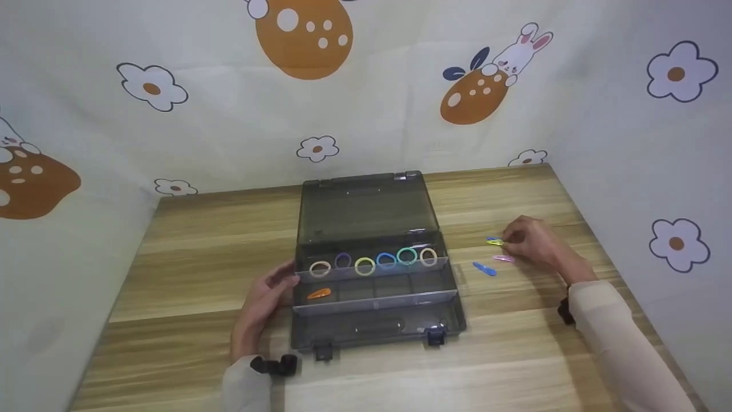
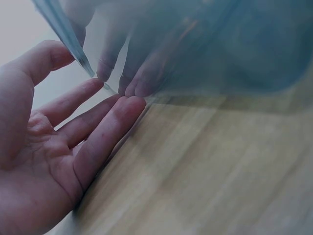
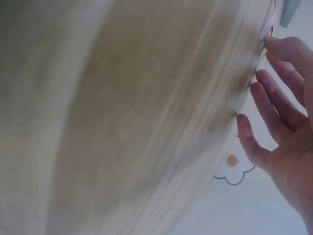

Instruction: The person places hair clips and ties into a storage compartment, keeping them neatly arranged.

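Note:
A dark see-through plastic organizer box (image 1: 374, 320) lies with its lid (image 1: 366, 209) swung back. My left hand (image 1: 269, 300) is at its left side; in the left wrist view, the fairly straight fingers (image 2: 105, 129) touch the box wall, with the thumb near its edge. To the right of the box, my right hand (image 1: 534, 243) pinches the end of a yellow hair clip (image 1: 494, 242) between thumb and forefinger, low at the tabletop. A blue clip (image 1: 490, 238) shows right behind it. Nearer me lie a pink clip (image 1: 503, 258) and another blue clip (image 1: 484, 269).
Several coloured hair ties (image 1: 365, 266) stand in a row in the box's back section. An orange hair clip (image 1: 319, 293) lies at the left of the middle section. Two latches (image 1: 436, 336) stick out in front. A printed curtain (image 1: 377, 114) borders the wooden table (image 1: 217, 246).

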`<state>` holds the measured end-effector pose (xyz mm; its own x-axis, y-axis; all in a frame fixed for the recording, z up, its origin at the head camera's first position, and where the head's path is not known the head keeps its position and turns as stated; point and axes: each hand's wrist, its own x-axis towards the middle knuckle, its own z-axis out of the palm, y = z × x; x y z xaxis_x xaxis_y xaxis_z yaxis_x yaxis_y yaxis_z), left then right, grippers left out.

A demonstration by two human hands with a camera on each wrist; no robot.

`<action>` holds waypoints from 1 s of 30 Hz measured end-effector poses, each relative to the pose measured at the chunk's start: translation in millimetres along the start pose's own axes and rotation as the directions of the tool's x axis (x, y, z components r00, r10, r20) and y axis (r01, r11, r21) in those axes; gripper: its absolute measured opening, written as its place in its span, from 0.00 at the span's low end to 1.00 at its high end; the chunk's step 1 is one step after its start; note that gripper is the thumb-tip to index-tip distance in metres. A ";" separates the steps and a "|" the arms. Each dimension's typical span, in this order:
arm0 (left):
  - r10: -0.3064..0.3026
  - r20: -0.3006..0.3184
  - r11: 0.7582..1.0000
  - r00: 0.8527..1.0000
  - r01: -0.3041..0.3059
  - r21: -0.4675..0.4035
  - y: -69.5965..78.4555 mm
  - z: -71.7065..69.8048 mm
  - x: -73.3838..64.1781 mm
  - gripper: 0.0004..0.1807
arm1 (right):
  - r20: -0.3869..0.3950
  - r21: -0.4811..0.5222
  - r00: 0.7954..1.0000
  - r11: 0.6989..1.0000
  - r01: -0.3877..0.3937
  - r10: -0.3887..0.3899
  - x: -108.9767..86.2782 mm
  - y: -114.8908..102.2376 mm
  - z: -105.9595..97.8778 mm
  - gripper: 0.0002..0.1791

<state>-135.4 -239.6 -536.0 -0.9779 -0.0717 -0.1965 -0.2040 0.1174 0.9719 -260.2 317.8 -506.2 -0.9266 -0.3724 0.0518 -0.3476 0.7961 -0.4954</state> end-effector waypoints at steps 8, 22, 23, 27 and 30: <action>0.018 0.001 1.000 1.000 -0.018 -0.018 0.4 -0.1 -0.1 0.26 | 0.033 -0.002 0.999 1.000 -0.026 0.026 0.1 -3.5 -0.2 0.06; -0.011 -0.019 1.000 1.000 0.011 0.022 1.1 -0.6 -2.6 0.28 | 0.007 -0.031 1.000 0.999 0.018 -0.018 0.7 -3.8 3.3 0.05; -0.010 -0.018 1.000 1.000 0.010 0.018 0.9 -0.3 -2.3 0.28 | 0.006 -0.024 1.000 1.000 0.015 -0.014 0.4 -3.6 2.7 0.05; -0.005 -0.004 1.000 1.000 0.005 0.006 2.0 0.3 -2.2 0.28 | 0.003 0.004 0.999 0.999 -0.033 0.033 -0.9 -4.3 -0.2 0.03; -0.015 -0.001 1.000 1.000 0.015 0.008 2.7 -0.1 -2.3 0.28 | 0.004 0.026 0.998 0.998 -0.065 0.065 -1.8 -4.4 -2.6 0.04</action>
<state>-133.6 -239.2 -532.9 -0.9747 -0.0745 -0.2106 -0.2186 0.1238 0.9679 -257.3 316.2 -501.8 -0.9468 -0.3215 0.0158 -0.2824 0.8061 -0.5200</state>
